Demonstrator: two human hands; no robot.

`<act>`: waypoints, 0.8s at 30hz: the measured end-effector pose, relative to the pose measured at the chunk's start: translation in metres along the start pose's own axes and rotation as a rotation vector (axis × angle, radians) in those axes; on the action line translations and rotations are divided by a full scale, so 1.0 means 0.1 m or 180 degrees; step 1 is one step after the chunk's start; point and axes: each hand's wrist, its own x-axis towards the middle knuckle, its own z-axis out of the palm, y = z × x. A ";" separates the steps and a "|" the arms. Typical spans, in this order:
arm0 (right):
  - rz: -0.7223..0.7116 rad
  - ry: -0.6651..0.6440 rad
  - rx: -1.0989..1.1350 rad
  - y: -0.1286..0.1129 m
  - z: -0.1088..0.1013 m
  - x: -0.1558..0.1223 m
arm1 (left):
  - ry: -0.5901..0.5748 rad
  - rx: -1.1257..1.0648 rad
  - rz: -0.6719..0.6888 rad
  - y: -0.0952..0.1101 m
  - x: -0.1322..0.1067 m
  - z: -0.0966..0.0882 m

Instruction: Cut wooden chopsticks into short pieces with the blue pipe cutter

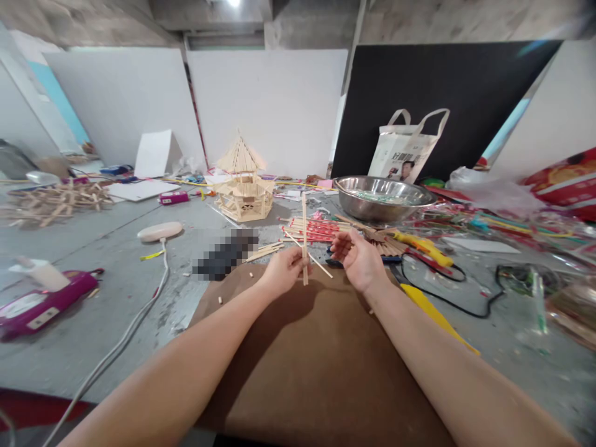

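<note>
My left hand pinches a thin pale wooden stick near its lower end, and the stick stands upright above the brown mat. To its right, my right hand is raised with fingers parted and slightly curled, holding nothing that I can see. Just beyond both hands lies a bundle of chopsticks in red wrappers. One loose stick slants between the hands. A few more bare sticks rest left of my left hand. Behind stands a small pavilion model built from such sticks.
A steel basin and a paper-like tote bag stand back right. A yellow-handled tool with a black cord lies beside my right arm. On the left are a purple power strip, a white cable and a stick pile.
</note>
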 end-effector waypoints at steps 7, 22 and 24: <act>0.0470 0.0176 0.0300 0.02 -0.11 0.05 | -0.0245 -0.0888 -0.0346 0.02 -0.02 0.07; 0.0812 0.0954 0.0454 -0.41 0.08 0.61 | -0.1643 -0.1607 -0.0597 0.21 -0.14 0.10; 0.0752 0.0937 0.0455 -0.37 0.22 0.63 | -0.1626 -0.1844 -0.0632 0.23 -0.14 0.10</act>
